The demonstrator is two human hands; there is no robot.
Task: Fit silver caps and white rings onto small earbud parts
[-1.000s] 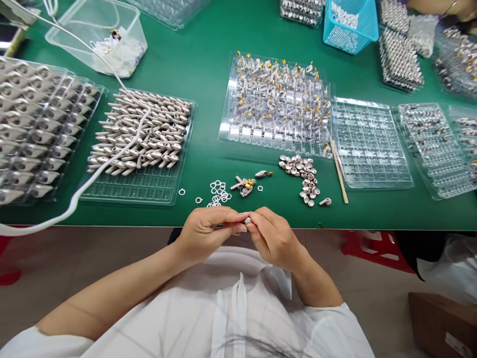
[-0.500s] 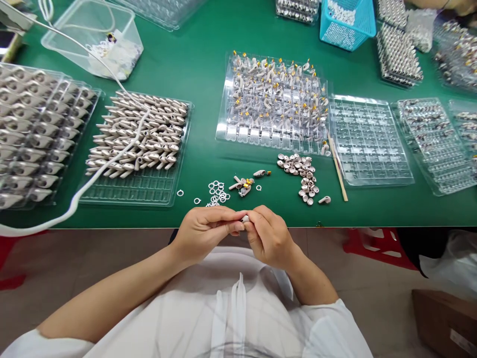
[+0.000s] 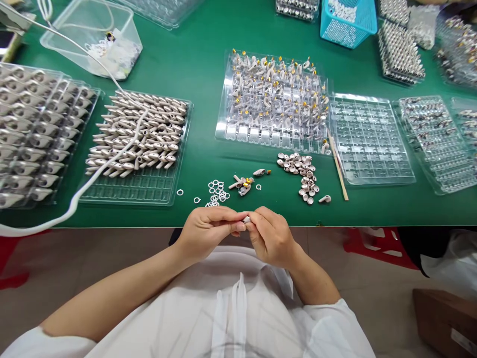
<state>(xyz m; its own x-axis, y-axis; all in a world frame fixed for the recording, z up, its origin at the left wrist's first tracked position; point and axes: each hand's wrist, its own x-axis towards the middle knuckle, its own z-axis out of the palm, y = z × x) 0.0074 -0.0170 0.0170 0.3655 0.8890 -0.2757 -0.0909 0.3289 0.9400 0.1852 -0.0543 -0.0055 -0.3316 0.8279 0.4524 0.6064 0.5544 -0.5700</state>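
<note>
My left hand point(image 3: 208, 231) and my right hand point(image 3: 270, 236) meet at the near edge of the green table point(image 3: 201, 64), fingers pinched together on one small white part point(image 3: 246, 219) held between them. Just beyond the hands lie several white rings point(image 3: 217, 193), a few loose beige earbud pieces with yellow bits point(image 3: 244, 184), and a pile of small round caps point(image 3: 303, 174). A clear tray of earbud parts with yellow tabs point(image 3: 274, 99) sits further back.
A tray of beige earbud stems point(image 3: 139, 134) lies to the left under a white cable point(image 3: 85, 184), with another filled tray point(image 3: 37, 134) beside it. An empty clear tray point(image 3: 368, 139), a wooden stick point(image 3: 338, 169), a blue basket point(image 3: 348, 20) and more trays stand to the right.
Both hands stay pinched on the small part at the table edge, with only slight finger shifts. The view has drifted a little.
</note>
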